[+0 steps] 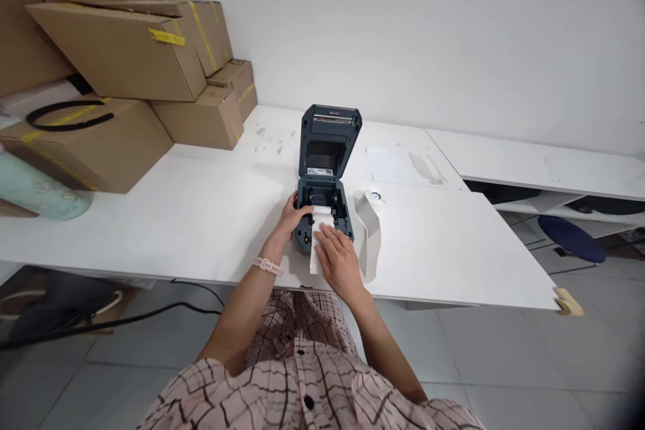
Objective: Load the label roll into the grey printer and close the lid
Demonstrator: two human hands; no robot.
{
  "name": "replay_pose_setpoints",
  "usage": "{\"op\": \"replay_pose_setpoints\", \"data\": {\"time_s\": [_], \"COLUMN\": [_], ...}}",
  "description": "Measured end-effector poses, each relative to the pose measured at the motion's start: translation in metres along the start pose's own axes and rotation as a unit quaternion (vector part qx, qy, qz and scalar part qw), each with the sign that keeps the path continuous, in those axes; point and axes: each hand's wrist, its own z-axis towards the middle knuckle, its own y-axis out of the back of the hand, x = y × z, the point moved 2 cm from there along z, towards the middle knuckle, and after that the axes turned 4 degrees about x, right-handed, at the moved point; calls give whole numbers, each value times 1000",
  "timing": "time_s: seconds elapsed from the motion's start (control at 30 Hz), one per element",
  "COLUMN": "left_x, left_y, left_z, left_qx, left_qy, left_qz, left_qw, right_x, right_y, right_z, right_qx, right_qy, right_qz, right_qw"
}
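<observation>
A dark label printer (pixel 330 141) stands on the white table with its lid raised. Inside its lower body sits a white paper roll (pixel 322 210), whose strip (pixel 314 260) hangs out over the front. My left hand (pixel 291 216) is at the printer's left side, thumb reaching over the edge to the roll, fingers partly hidden behind the body. My right hand (pixel 338 256) lies with extended fingers on the paper strip at the front of the printer. Right of the printer is a small roll (pixel 374 197) with a long strip of pale backing paper (pixel 371 235) trailing toward the table edge.
Cardboard boxes (pixel 136 54) are stacked at the left, with a black hoop (pixel 45 126) on one. A mint-green bottle (pixel 45 188) lies at far left. Behind the white table (pixel 226 215) is a wall. A blue stool (pixel 572 239) stands at right.
</observation>
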Motion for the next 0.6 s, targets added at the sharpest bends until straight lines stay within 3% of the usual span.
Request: {"op": "replay_pose_setpoints", "data": {"time_s": [0.37,0.5,0.6], "left_x": [-5,1,17], "left_y": [0,-5,-11], "left_z": [-3,-40,-82], "left_qx": [16,-7,-7], "left_qy": [15,20,0], "left_qz": [3,37,35], "left_qw": [1000,999,999], "right_x": [1,-22,-59], "right_y": [14,44,75], "right_z": [-2,9,56], "right_qx": [19,45,-63], "right_qy": [4,3,-39], "right_qz": [0,50,81], "right_qw": [1000,998,994]}}
